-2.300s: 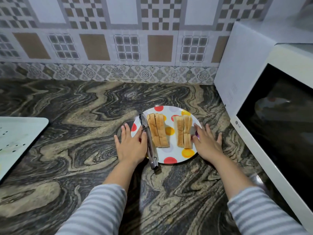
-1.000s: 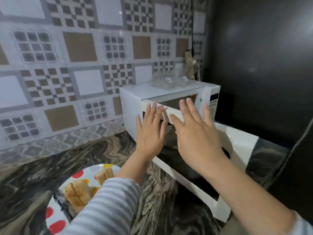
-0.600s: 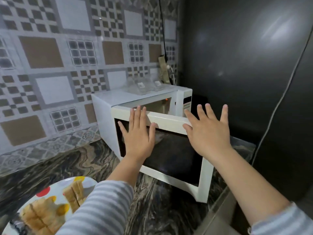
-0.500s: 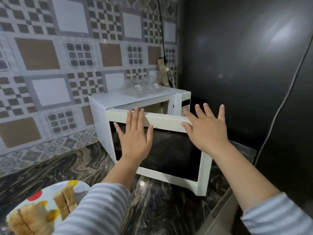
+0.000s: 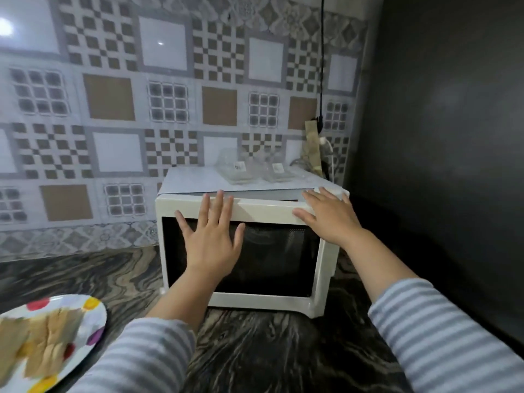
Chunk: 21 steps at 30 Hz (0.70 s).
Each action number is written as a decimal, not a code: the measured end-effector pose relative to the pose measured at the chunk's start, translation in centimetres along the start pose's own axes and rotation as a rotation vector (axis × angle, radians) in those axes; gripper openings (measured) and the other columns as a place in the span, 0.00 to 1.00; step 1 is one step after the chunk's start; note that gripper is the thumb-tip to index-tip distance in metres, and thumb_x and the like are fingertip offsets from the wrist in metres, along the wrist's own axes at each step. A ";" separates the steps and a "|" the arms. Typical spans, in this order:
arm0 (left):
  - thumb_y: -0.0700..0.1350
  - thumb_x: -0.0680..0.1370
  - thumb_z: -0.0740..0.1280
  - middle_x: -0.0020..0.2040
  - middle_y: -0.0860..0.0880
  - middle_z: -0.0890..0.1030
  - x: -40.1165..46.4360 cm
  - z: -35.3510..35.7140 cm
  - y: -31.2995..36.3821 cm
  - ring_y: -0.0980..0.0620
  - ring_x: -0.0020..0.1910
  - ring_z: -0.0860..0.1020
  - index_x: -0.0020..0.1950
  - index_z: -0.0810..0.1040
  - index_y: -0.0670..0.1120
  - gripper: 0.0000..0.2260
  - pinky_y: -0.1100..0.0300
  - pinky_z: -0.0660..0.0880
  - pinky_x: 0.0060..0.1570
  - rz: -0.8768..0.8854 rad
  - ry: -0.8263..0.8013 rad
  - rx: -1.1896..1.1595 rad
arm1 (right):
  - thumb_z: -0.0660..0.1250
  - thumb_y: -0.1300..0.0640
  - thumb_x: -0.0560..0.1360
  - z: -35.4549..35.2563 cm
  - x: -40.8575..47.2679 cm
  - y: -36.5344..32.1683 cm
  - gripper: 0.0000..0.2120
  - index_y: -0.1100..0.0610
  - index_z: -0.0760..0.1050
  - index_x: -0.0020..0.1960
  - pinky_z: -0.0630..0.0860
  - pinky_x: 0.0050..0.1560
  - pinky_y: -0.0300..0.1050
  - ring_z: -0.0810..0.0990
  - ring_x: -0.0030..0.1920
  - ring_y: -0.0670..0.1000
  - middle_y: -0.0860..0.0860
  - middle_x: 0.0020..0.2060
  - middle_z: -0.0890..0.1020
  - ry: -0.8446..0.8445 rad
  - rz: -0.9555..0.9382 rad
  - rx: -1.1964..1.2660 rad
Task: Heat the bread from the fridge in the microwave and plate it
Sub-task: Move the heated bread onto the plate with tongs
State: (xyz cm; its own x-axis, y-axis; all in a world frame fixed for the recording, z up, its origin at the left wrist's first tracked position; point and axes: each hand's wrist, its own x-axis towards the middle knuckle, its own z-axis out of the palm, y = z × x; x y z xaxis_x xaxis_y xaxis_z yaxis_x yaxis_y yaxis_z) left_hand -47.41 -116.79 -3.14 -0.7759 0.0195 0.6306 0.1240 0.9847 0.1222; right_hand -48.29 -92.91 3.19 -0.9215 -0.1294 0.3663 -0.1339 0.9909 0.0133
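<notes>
At the near left corner of the marbled counter sits the spotted plate, cut off by the frame, with sliced bread lying on it, blurred. It is well left of and nearer than both hands, and neither hand touches it.

The left hand lies flat on the microwave door, fingers straight and spread wide, tips reaching onto the door's top band. It holds nothing.

The microwave stands toward the counter's back right corner. Its door looks almost shut, with only a narrow gap visible along the top on the right.

The right hand rests on the door's upper right corner, fingers straight and loosely spread, holding nothing.

With the bread already on the plate, the task seems nearly finished; pushing the door home appears to be what remains. The door's long axis runs left to right beneath both palms, so the push goes straight away from the person. The left hand is the nearer one to the plate.
</notes>
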 end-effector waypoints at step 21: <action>0.71 0.71 0.61 0.68 0.53 0.72 9.2 -2.4 1.5 0.49 0.66 0.73 0.71 0.69 0.55 0.33 0.37 0.41 0.72 -0.159 -0.259 0.285 | 0.49 0.28 0.73 3.2 9.6 3.1 0.39 0.52 0.61 0.74 0.36 0.72 0.67 0.65 0.72 0.50 0.48 0.72 0.67 0.011 -0.169 0.041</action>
State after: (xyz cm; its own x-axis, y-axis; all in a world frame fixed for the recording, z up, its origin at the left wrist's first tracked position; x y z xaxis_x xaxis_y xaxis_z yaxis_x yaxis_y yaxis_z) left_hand -52.87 -115.54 4.74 -0.9062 -0.1294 0.4026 -0.1578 0.9867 -0.0380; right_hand -58.69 -91.18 3.74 -0.8805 -0.2931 0.3726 -0.3013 0.9528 0.0374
